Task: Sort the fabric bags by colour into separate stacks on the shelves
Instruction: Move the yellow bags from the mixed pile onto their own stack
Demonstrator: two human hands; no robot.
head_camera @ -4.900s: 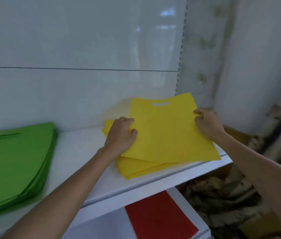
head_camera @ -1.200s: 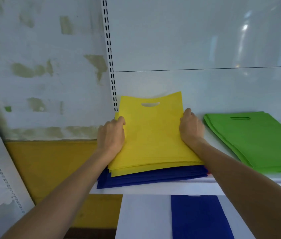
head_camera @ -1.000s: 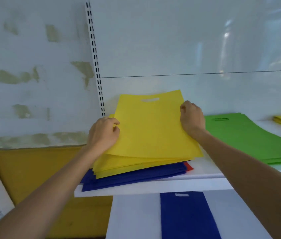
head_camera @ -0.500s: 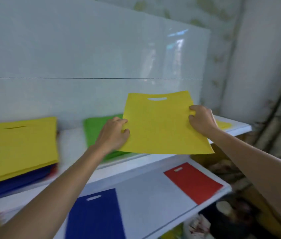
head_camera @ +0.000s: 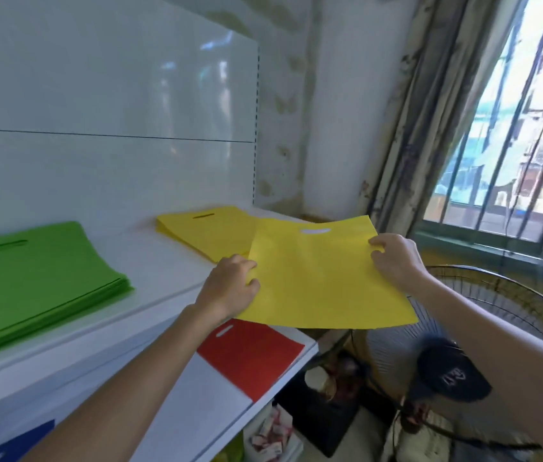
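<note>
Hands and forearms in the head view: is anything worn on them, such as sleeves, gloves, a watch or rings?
Nothing worn shows. The left hand and right hand are ungloved, with no ring in view. Neither wrist carries a watch or band, and the left forearm and right forearm are bare to the frame edge.

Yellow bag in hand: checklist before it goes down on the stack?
1. Left grip pinches left edge of held yellow bag: ok.
2. Right grip pinches its right edge: ok.
3. Bag flat, unfolded: ok.
4. Colour matches yellow stack on upper shelf: ok.
5. Bag centred over stack: not ok, it hangs nearer and to the right.
6. Stack's near corner squared: cannot tell, bag hides it.
</note>
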